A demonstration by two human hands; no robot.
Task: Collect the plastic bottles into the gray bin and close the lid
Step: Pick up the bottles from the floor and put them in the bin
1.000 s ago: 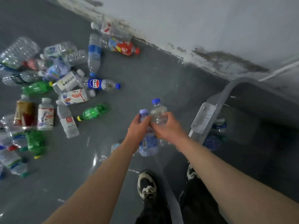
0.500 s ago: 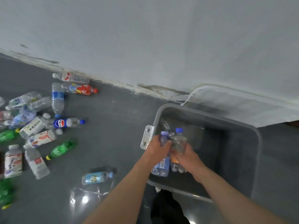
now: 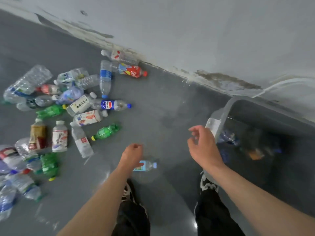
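Head view, looking down at a gray floor [image 3: 162,103] beside a stained white wall [image 3: 204,31]. Left hand [image 3: 132,155] out over the floor, fingers loosely curled, gripping nothing. Right hand [image 3: 202,145] raised near the corner of the gray bin [image 3: 226,108], fingers relaxed and slightly spread, also gripping nothing. Bin at the right against the wall, open on top, with a pale latch [image 3: 213,125] on its near corner; blurred bottles [image 3: 228,137] lying inside, too dark to count. No telling where the lid is.

Small clear bottle with a light blue label [image 3: 146,165] lying on the floor just beyond the left hand, partly hidden by it. Scattered pile of plastic bottles [image 3: 51,116] on the floor at the left, well apart from the bin. Among them: a blue-labelled cola bottle [image 3: 114,105] on its side, a green bottle with a yellow cap [image 3: 106,132] near it, a red-labelled bottle [image 3: 132,71] close to the wall, a tall clear bottle with a blue label [image 3: 105,78] beside that, a white bottle [image 3: 59,136] and a brown-labelled bottle [image 3: 37,134] side by side, and a large crumpled clear bottle [image 3: 27,83] at the far left.

Dark trousers [image 3: 133,217] and sneakers [image 3: 208,183] at the bottom, right foot just beside the bin.
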